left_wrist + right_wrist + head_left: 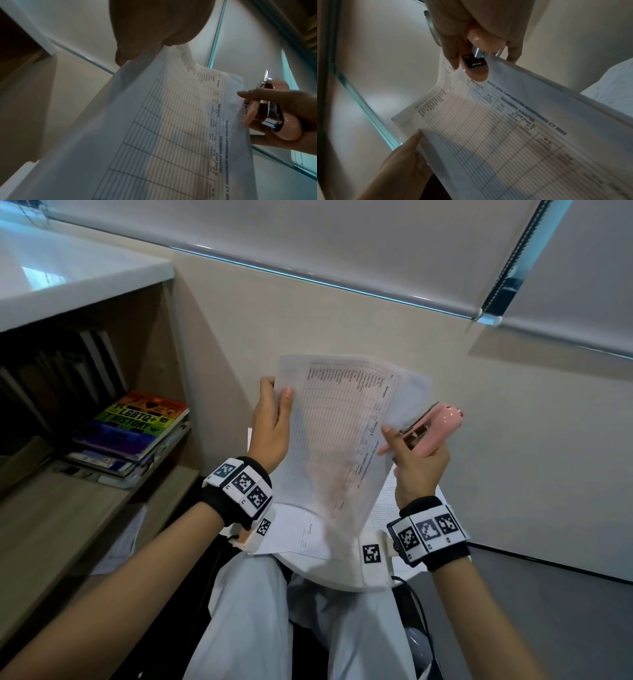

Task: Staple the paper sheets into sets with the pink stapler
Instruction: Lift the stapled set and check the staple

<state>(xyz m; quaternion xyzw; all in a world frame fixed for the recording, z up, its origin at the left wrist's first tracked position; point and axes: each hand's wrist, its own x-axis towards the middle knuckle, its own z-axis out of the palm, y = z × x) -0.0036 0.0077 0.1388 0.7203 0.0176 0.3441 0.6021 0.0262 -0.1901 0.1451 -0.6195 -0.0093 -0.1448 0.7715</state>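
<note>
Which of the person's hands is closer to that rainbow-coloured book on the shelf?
Left. The left hand grips the paper sheets' edge on the side toward the rainbow book; the right hand, holding the pink stapler, is beyond the sheets.

The stapler (434,429) is pale pink with silver metal parts. The white paper sheets (337,433) carry a fine ruled grid and dark print. A book (135,424) has rainbow stripes. Wristbands (238,489) show black-and-white square codes.
</note>
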